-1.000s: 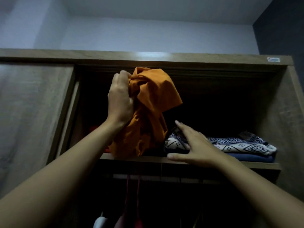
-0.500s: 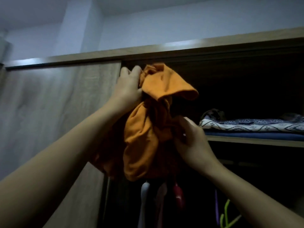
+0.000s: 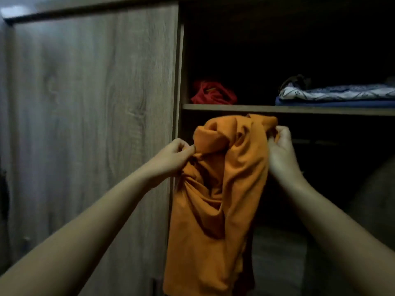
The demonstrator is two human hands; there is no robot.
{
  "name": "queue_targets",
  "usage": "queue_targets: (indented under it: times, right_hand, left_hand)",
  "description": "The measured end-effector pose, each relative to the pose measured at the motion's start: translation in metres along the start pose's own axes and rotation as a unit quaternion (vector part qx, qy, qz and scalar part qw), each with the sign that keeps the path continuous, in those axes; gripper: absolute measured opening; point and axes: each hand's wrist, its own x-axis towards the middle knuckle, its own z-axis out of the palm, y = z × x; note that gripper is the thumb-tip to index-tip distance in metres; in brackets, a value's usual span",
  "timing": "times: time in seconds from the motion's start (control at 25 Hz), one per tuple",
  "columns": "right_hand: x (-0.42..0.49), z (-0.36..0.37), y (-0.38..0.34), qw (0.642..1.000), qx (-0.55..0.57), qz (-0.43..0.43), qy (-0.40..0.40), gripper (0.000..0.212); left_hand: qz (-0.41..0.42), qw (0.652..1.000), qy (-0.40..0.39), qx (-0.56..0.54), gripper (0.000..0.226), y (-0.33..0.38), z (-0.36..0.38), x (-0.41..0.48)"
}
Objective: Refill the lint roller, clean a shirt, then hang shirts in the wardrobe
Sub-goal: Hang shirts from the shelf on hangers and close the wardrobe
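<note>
Both hands hold the orange shirt (image 3: 215,189) up in front of the open wardrobe (image 3: 179,60), just below the shelf (image 3: 256,108). The left hand (image 3: 174,157) pinches a bunched bit of cloth between thumb and fingers. The right hand (image 3: 281,150) has its fingers curled around the other top edge. The shirt is all twisted, and most of it hangs down loose between the arms. The grips are small, so the cloth could slip out and the shirt could drop to the floor. The twist could make it hard to find the neck and the sleeves. It is dark in there, so a hand could grab the wrong part. The red cloth (image 3: 213,96) and the folded pile (image 3: 335,96) sit on the shelf, apart from the shirt, so they look safe.
</note>
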Motion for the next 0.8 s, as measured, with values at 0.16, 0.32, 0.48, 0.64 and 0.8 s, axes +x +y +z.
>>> queue_targets:
  times: [0.16, 0.32, 0.48, 0.64, 0.8]
  right_hand:
    - [-0.017, 0.008, -0.003, 0.994, -0.022, 0.07, 0.085, 0.03]
    - [-0.041, -0.007, -0.007, 0.989, -0.062, 0.081, 0.11, 0.027]
    - [-0.064, -0.039, 0.003, 0.98, -0.121, 0.083, 0.137, 0.034]
    - [-0.092, -0.058, 0.02, 0.963, -0.21, 0.146, 0.08, 0.038]
    - [-0.11, -0.061, 0.029, 0.896, -0.431, 0.09, -0.058, 0.037]
  left_hand:
    - [0.003, 0.98, -0.024, -0.198, 0.045, -0.057, 0.032, -0.044]
    - [0.08, 0.994, 0.013, -0.076, 0.026, -0.083, 0.045, -0.064]
    - [0.08, 0.984, 0.143, -0.074, 0.019, -0.09, 0.039, -0.054]
    - [0.067, 0.991, 0.075, -0.09, 0.017, -0.097, 0.042, -0.063]
    - [0.104, 0.984, -0.027, -0.141, 0.016, -0.071, 0.058, -0.067]
